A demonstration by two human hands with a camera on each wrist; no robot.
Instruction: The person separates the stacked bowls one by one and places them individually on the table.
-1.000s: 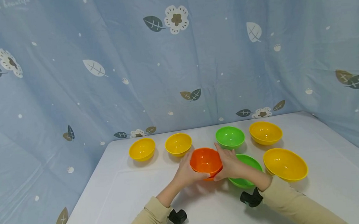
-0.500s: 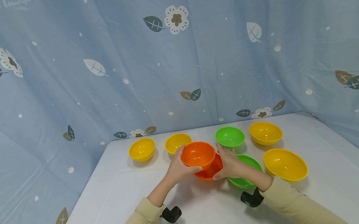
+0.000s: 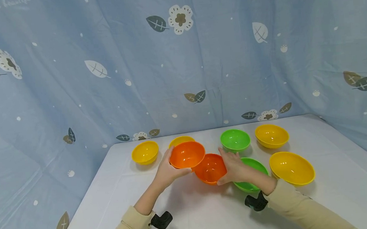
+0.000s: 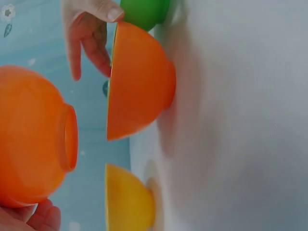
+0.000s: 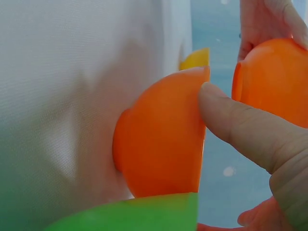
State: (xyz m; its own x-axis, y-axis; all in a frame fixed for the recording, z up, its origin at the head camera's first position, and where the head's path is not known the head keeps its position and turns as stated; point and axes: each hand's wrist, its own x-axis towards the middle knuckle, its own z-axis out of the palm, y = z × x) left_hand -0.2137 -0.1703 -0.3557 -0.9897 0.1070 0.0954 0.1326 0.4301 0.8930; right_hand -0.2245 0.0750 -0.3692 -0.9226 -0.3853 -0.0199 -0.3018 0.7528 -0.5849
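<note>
My left hand (image 3: 168, 172) grips an orange bowl (image 3: 187, 155) at its left side, thumb in front, and holds it above the table. In the left wrist view the foot ring of this raised bowl (image 4: 29, 134) shows in mid-air. A second orange bowl (image 3: 210, 169) stands upright on the table, just right of and below the raised one. Around its right side lies my right hand (image 3: 234, 165), thumb at the near rim and fingers at the far side. The right wrist view shows that thumb (image 5: 240, 125) against the standing bowl (image 5: 163, 130).
A green bowl (image 3: 249, 187) stands beside my right hand, with another green bowl (image 3: 235, 140) behind. Yellow bowls stand at right (image 3: 291, 168), back right (image 3: 271, 136) and back left (image 3: 145, 153). One yellow bowl (image 3: 181, 140) is partly hidden by the raised bowl. A patterned blue curtain (image 3: 180, 58) hangs behind.
The left hand has lifted the upper orange bowl out of the lower one and carried it left. The right hand has stayed at the lower bowl, which remains in place.
</note>
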